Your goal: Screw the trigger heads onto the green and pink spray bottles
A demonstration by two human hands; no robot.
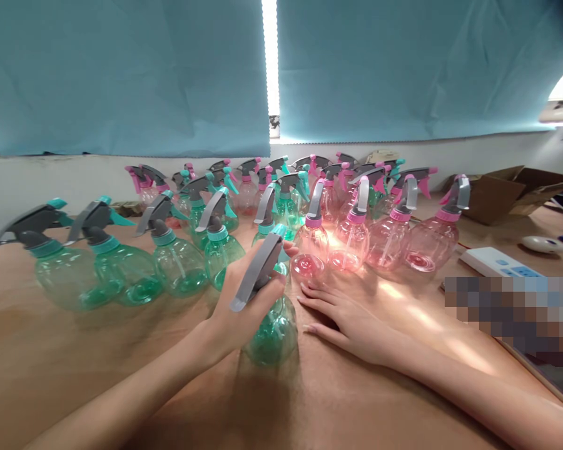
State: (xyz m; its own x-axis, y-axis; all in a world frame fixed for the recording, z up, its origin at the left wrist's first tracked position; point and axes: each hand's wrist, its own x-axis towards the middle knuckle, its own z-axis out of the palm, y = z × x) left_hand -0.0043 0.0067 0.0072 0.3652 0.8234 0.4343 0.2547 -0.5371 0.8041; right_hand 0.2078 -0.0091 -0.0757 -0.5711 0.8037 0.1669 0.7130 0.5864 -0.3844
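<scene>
A green spray bottle point(271, 337) with a grey trigger head stands closest to me on the table. Around its neck my left hand point(239, 290) is closed, with the fingers partly hidden behind the sprayer head. My right hand point(344, 319) lies flat on the table to the right of that bottle, fingers stretched out and holding nothing. Its fingertips are close to the base of a pink spray bottle point(309, 253). More green spray bottles point(181, 265) line up to the left, and more pink ones point(431, 244) to the right.
Behind the front row, several mixed pink and green spray bottles point(287, 209) crowd towards the wall. At the right are a cardboard box point(497, 194), a white power strip point(492, 262) and a white computer mouse point(544, 244). Blue curtains point(122, 75) hang at the back.
</scene>
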